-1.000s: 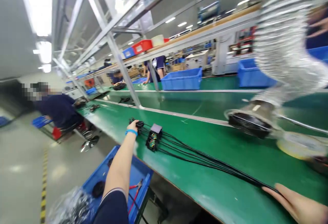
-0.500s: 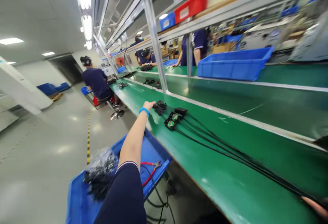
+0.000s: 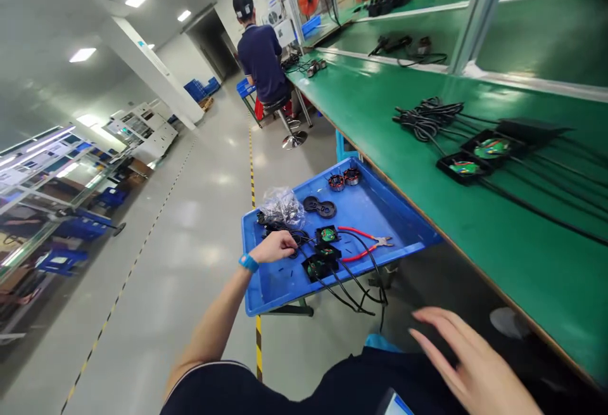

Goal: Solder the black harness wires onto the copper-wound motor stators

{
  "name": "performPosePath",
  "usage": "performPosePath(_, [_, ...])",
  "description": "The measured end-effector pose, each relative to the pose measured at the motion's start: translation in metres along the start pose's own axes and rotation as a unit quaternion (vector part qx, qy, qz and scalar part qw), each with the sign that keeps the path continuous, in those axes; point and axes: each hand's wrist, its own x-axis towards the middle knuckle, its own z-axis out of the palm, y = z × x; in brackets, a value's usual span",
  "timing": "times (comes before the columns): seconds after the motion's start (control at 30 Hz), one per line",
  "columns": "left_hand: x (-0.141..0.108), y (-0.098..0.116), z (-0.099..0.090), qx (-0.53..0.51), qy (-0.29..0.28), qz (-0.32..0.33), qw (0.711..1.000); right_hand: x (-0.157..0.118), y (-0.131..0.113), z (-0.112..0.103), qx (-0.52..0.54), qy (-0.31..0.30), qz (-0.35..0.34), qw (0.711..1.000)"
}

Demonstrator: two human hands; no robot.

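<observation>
My left hand [image 3: 274, 247], with a blue wristband, is over the blue tray [image 3: 380, 203]. Its fingers are closed at a bundle of black cables [image 3: 300, 236], which they seem to pinch. Beside the fingertips lie several black housings with green circuit boards [image 3: 327, 234], their cables hanging over the tray's near edge. Pliers with red handles [image 3: 358, 232] rest right of them. My right hand [image 3: 468, 361] is in the air at lower right, thumb and fingers apart, holding nothing.
The tray also holds a clear plastic bag [image 3: 284, 206], two copper-wound rings [image 3: 342, 178] and a black figure-eight part [image 3: 320, 206]. On the green bench [image 3: 375, 111] lie more cabled housings [image 3: 463, 166] and coiled cable [image 3: 427, 117]. A seated person [image 3: 261, 60] is farther along.
The view has swung left and down. My left hand has left the cables on the bench and come to the tray. My right hand has let go of the cables and is off the bench.
</observation>
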Motion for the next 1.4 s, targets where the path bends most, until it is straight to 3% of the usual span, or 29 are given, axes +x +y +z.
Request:
performPosePath(0.13, [0.013, -0.004, 0.028, 0.062, 0.037, 0.02, 0.997, 0.035, -0.006, 0.069, 0.062, -0.049, 0.108, 0.991])
performPosePath(0.23, [0.037, -0.006, 0.036, 0.112, -0.004, 0.058, 0.992, 0.049, -0.008, 0.094, 0.119, -0.073, 0.173, 0.975])
performPosePath(0.33, [0.054, -0.007, 0.041, 0.167, -0.051, 0.076, 0.982, 0.055, -0.013, 0.094, 0.169, -0.104, 0.181, 0.963])
performPosePath(0.5, [0.063, -0.014, 0.043, 0.221, -0.082, 0.078, 0.969, 0.064, -0.02, 0.084, 0.199, -0.125, 0.197, 0.952])
performPosePath(0.67, [0.067, -0.032, 0.038, 0.205, -0.119, 0.071, 0.969, 0.069, -0.031, 0.094, 0.251, -0.164, 0.203, 0.932])
performPosePath(0.8, [0.068, -0.041, 0.032, 0.16, -0.127, 0.074, 0.976, 0.069, -0.036, 0.101, 0.241, -0.173, 0.201, 0.934])
performPosePath(1.03, [0.051, -0.037, 0.007, 0.046, -0.055, 0.087, 0.994, 0.073, -0.044, 0.076, 0.169, -0.105, 0.159, 0.967])
performPosePath(1.2, [0.036, -0.028, -0.017, -0.008, 0.006, 0.063, 0.998, 0.084, -0.07, 0.048, 0.176, -0.116, 0.165, 0.964])
performPosePath(1.3, [0.029, -0.017, -0.04, -0.04, 0.019, 0.074, 0.996, 0.091, -0.084, 0.024, 0.172, -0.084, 0.156, 0.969])
performPosePath(1.4, [0.028, 0.008, -0.069, -0.072, 0.012, 0.125, 0.99, 0.09, -0.101, -0.015, 0.139, -0.062, 0.123, 0.981])
